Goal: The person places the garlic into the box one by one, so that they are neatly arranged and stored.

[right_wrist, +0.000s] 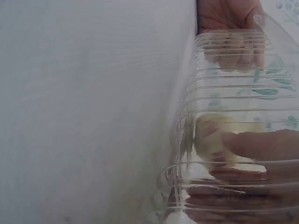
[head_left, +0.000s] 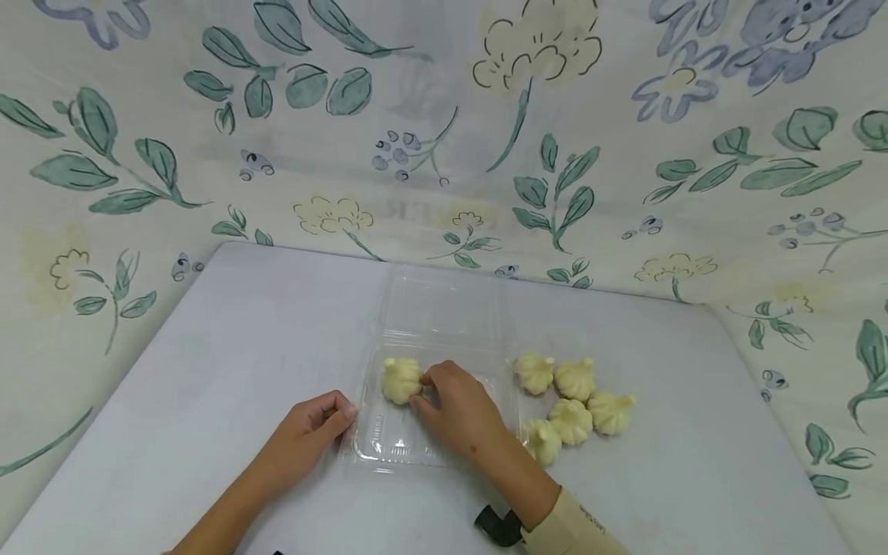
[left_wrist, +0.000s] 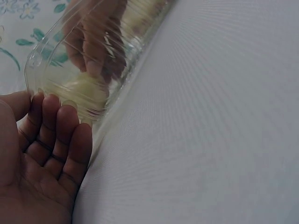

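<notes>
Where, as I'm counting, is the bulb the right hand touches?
In the head view, the garlic bulb is in the left half of the clear container, just left of the right hand; the left hand holds the container's left edge.

There are six garlic bulbs in all: one garlic bulb in the box and five loose bulbs outside it. Of those five, two are at the back, two in the middle and one nearest the person. There is one clear plastic box with one lid. Two hands show, one left hand and one right hand, with one sleeve. One black object shows beside that sleeve. There is one worktop. How many pieces make up the flowered cloth cannot be told.
</notes>
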`<state>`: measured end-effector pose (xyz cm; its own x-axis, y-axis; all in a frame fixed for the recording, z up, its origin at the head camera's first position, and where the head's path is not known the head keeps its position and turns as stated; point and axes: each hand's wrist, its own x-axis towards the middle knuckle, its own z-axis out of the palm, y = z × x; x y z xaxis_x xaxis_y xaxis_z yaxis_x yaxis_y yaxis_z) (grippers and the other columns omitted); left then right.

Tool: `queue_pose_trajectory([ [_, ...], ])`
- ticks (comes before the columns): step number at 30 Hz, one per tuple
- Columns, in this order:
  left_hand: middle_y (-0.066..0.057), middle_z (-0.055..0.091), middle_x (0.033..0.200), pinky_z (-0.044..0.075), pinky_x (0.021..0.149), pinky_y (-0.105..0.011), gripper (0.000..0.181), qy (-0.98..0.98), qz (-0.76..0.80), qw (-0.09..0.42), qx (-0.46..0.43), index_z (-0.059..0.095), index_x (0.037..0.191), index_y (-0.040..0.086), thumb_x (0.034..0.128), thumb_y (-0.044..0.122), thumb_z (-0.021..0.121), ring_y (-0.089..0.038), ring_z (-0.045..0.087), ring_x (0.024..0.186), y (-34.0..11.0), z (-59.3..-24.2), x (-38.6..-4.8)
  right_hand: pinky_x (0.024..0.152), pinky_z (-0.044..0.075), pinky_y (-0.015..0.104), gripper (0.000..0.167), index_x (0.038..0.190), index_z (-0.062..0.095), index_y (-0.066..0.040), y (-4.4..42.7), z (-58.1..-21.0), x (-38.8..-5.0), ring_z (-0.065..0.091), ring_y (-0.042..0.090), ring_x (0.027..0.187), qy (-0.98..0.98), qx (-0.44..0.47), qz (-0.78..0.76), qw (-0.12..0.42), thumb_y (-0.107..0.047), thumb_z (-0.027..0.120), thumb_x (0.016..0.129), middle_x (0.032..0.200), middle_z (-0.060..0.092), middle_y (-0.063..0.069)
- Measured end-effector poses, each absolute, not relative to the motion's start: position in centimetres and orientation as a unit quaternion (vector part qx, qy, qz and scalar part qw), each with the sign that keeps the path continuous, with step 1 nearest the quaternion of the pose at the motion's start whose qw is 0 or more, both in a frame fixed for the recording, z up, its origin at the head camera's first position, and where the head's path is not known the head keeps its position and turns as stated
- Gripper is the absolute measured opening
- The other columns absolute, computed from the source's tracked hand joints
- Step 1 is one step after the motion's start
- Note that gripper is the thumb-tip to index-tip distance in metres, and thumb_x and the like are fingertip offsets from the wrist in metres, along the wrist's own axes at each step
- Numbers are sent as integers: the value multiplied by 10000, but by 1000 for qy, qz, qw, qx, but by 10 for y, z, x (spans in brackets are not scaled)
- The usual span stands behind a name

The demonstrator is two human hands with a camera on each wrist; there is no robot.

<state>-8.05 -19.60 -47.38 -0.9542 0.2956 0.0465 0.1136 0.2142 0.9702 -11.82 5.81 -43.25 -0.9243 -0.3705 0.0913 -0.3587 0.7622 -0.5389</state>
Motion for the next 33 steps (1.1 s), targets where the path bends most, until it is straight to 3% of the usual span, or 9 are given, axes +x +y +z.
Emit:
queue_pose_trajectory([
  [19, -40, 603, 824, 501, 733, -284, 263, 772, 616, 79, 132, 608, 877, 71, 1096, 212, 573, -180, 583, 792, -197, -474, -83, 955, 548, 440, 392, 1254, 698, -35, 70, -410, -109, 675, 257, 1156, 943, -196, -269, 24, -289, 774, 966, 1243, 704, 85],
  [33, 2, 596, 777, 475, 714, -279, 265, 783, 606, 86, 110, 610, 859, 108, 1088, 240, 592, -167, 569, 767, -196, -473, -82, 992, 530, 441, 435, 1313, 670, -117, 111, -371, -89, 636, 210, 1228, 953, -171, -251, 9, -384, 754, 979, 1314, 664, -10],
])
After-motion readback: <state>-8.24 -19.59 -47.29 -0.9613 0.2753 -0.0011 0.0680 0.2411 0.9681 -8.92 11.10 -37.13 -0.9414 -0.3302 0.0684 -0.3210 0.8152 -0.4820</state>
